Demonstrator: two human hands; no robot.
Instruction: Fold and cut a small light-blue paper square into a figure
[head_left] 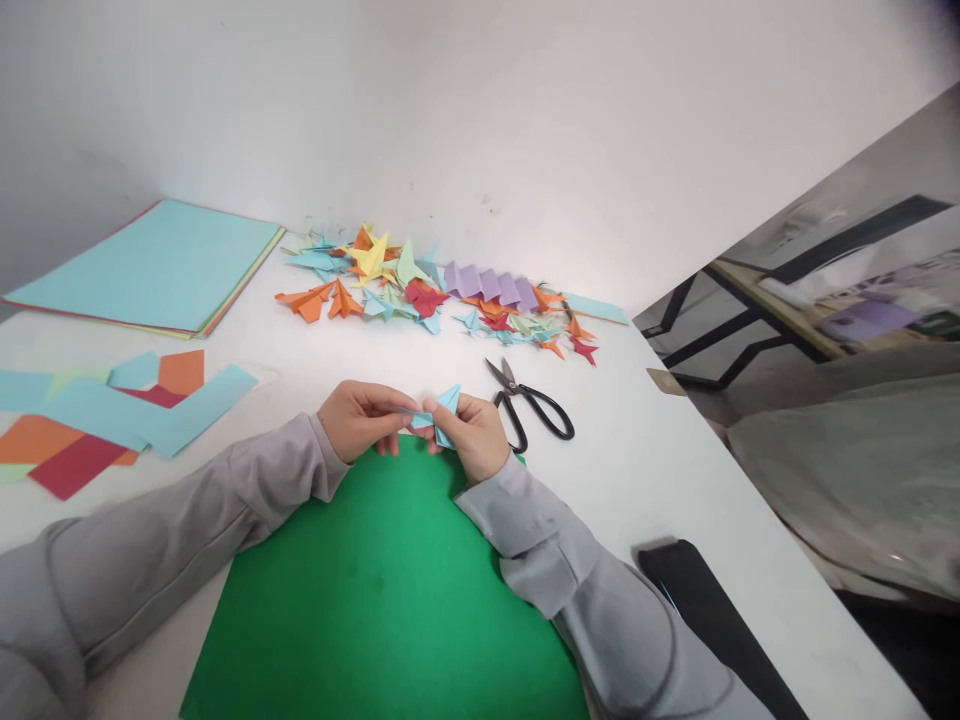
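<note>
A small light-blue folded paper piece (448,399) is held between both hands, above the far edge of a green sheet (375,590). My left hand (363,417) pinches its narrow left end between thumb and fingers. My right hand (480,437) grips the wider, pointed part, thumb on top. Some of the folds are hidden behind the fingers. Black-handled scissors (525,397) lie just right of my right hand, blades slightly apart and pointing away.
Along the wall lies a pile of colourful folded paper shapes (371,258) beside a purple pleated strip (491,286). Large paper sheets (157,265) are stacked at the back left, above cut paper pieces (97,410). A black flat object (705,610) rests near the table's right edge.
</note>
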